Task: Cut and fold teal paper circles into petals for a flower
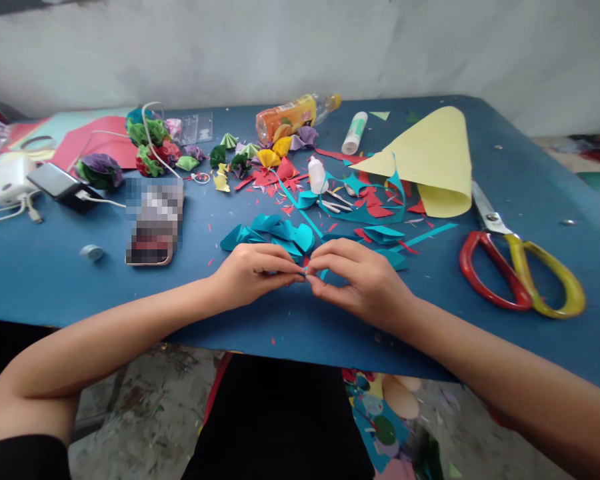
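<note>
My left hand (260, 273) and my right hand (363, 280) meet fingertip to fingertip above the table's near edge. Both are closed in a pinch, and between them shows a sliver of teal paper (306, 270), mostly hidden by the fingers. Just beyond my left hand lies a cluster of folded teal paper pieces (270, 233). Past my right hand are more folded teal pieces (383, 234) and a teal paper strip (427, 235).
On the blue table (205, 353) lie large scissors (497, 230), a curled yellow sheet (430, 160), a glue stick (355, 133), a small white bottle (317, 175), a plastic drink bottle (295, 117), a phone (155, 223), red paper scraps (275, 180) and paper flowers (100, 170).
</note>
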The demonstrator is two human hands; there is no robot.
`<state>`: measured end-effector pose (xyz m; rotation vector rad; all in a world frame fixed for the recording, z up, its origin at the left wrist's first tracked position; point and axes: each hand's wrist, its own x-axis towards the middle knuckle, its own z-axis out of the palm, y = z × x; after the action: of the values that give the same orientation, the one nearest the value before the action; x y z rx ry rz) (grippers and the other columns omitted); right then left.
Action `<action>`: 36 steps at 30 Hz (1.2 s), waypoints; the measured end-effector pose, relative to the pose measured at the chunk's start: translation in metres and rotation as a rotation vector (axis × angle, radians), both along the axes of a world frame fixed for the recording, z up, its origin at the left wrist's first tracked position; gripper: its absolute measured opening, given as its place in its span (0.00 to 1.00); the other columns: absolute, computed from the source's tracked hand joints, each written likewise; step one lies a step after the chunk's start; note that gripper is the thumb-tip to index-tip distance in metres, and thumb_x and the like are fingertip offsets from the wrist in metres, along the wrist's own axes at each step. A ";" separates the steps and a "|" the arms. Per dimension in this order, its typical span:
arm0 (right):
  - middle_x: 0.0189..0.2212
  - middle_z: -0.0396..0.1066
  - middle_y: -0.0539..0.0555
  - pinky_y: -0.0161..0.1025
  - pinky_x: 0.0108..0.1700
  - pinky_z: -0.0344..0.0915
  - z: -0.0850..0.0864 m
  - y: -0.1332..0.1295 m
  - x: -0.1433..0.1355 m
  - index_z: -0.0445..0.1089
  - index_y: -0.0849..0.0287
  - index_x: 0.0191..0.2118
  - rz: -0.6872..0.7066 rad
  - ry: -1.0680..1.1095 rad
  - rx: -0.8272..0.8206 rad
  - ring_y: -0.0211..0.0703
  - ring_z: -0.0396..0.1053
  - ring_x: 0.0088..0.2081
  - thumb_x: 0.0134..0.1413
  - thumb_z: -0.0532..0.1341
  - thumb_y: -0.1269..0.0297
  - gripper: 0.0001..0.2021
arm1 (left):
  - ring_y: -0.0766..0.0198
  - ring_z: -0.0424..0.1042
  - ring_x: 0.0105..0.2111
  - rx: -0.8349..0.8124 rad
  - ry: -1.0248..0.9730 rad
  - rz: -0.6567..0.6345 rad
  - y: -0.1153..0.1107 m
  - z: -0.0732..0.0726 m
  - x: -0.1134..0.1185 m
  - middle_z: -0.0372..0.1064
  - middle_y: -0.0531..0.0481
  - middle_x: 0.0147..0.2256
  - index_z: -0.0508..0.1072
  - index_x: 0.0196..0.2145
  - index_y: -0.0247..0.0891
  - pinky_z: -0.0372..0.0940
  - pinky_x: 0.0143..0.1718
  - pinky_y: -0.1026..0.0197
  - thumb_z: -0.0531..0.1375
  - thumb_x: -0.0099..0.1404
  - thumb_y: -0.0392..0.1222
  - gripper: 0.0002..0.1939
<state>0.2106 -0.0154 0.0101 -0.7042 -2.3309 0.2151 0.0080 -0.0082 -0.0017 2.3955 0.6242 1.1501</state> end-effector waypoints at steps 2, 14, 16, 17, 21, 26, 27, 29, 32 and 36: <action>0.31 0.71 0.55 0.37 0.36 0.68 0.000 0.000 0.000 0.68 0.59 0.32 0.000 -0.002 0.004 0.41 0.69 0.34 0.55 0.58 0.71 0.02 | 0.70 0.73 0.27 -0.013 -0.004 -0.012 0.000 0.000 0.000 0.74 0.46 0.28 0.77 0.31 0.30 0.68 0.30 0.71 0.62 0.59 0.34 0.05; 0.31 0.71 0.54 0.37 0.36 0.68 0.002 0.000 0.003 0.68 0.59 0.33 -0.011 -0.004 0.026 0.40 0.69 0.34 0.54 0.59 0.72 0.03 | 0.70 0.72 0.29 -0.099 -0.006 -0.105 0.003 -0.003 -0.003 0.74 0.46 0.30 0.76 0.37 0.33 0.68 0.30 0.69 0.60 0.61 0.33 0.07; 0.31 0.71 0.54 0.37 0.36 0.68 0.002 0.000 0.003 0.67 0.59 0.32 -0.009 -0.003 0.032 0.40 0.69 0.34 0.54 0.59 0.72 0.02 | 0.70 0.72 0.28 -0.067 -0.008 -0.078 0.002 -0.003 -0.002 0.74 0.46 0.30 0.77 0.36 0.33 0.68 0.30 0.69 0.60 0.61 0.34 0.06; 0.31 0.71 0.54 0.37 0.36 0.68 0.001 0.000 0.003 0.68 0.59 0.32 -0.008 -0.002 0.034 0.41 0.69 0.34 0.54 0.59 0.72 0.02 | 0.70 0.72 0.28 -0.053 -0.008 -0.066 0.002 -0.002 -0.001 0.74 0.46 0.30 0.77 0.35 0.32 0.68 0.30 0.70 0.60 0.61 0.34 0.06; 0.31 0.72 0.54 0.37 0.36 0.68 0.001 0.000 0.002 0.68 0.59 0.33 -0.012 -0.002 0.022 0.41 0.70 0.34 0.54 0.59 0.72 0.02 | 0.70 0.72 0.28 -0.015 -0.013 -0.029 0.001 -0.002 0.000 0.74 0.45 0.29 0.77 0.34 0.30 0.68 0.29 0.70 0.60 0.61 0.33 0.06; 0.31 0.72 0.54 0.38 0.36 0.69 0.001 0.001 0.001 0.67 0.59 0.33 -0.003 -0.002 0.018 0.41 0.70 0.34 0.54 0.59 0.72 0.02 | 0.70 0.71 0.26 -0.028 0.000 -0.002 -0.001 -0.003 0.000 0.74 0.47 0.29 0.77 0.34 0.33 0.68 0.26 0.70 0.60 0.60 0.34 0.06; 0.31 0.72 0.55 0.38 0.36 0.69 0.001 0.000 0.001 0.68 0.59 0.33 -0.005 -0.004 0.016 0.41 0.70 0.34 0.54 0.59 0.72 0.02 | 0.70 0.71 0.26 -0.034 0.002 0.001 -0.001 -0.003 0.000 0.74 0.46 0.29 0.77 0.34 0.33 0.68 0.26 0.69 0.60 0.60 0.34 0.06; 0.31 0.72 0.55 0.38 0.36 0.69 0.001 0.000 0.002 0.68 0.58 0.33 -0.012 -0.008 0.009 0.42 0.70 0.34 0.54 0.59 0.72 0.02 | 0.70 0.71 0.26 -0.044 0.001 0.004 -0.003 -0.003 0.000 0.74 0.46 0.29 0.77 0.34 0.33 0.68 0.26 0.69 0.60 0.59 0.34 0.06; 0.31 0.72 0.55 0.38 0.36 0.69 0.002 0.000 0.001 0.68 0.58 0.33 -0.014 -0.012 0.002 0.41 0.70 0.34 0.55 0.58 0.72 0.03 | 0.70 0.71 0.26 -0.056 -0.002 0.011 -0.004 -0.002 0.000 0.74 0.47 0.29 0.77 0.34 0.34 0.67 0.25 0.70 0.60 0.59 0.33 0.07; 0.31 0.71 0.55 0.38 0.36 0.68 0.002 0.000 0.002 0.68 0.60 0.33 -0.012 -0.002 0.023 0.42 0.70 0.34 0.54 0.59 0.72 0.02 | 0.70 0.71 0.26 -0.058 0.003 0.004 -0.003 -0.001 0.000 0.74 0.47 0.29 0.77 0.35 0.34 0.67 0.26 0.70 0.60 0.60 0.34 0.06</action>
<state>0.2122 -0.0153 0.0119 -0.7073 -2.3272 0.1824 0.0076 -0.0107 -0.0032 2.3481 0.6548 1.1152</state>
